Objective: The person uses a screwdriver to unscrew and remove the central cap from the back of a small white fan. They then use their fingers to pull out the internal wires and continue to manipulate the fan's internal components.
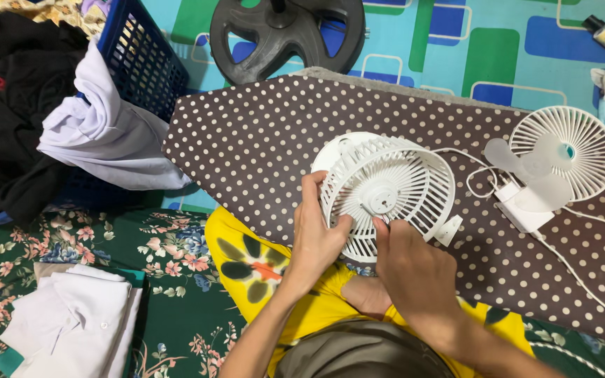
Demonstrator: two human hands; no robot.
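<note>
Head view: both hands are on the white fan body [385, 192], which sits on the dotted board [246, 140] above the person's lap. Left hand [314, 241] clasps its near-left rim; right hand [414, 262] presses fingertips against the grille's lower edge. To the fan body's right lie the loose blades [530, 164] and front grille [574, 150], so this looks like mid-disassembly or refitting; the next move calls for steadying the housing.

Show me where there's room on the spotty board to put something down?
The dotted board is bare on its left half, between the white cloth and the fan housing. The right side is crowded: fan grille, blade, cable.
</note>
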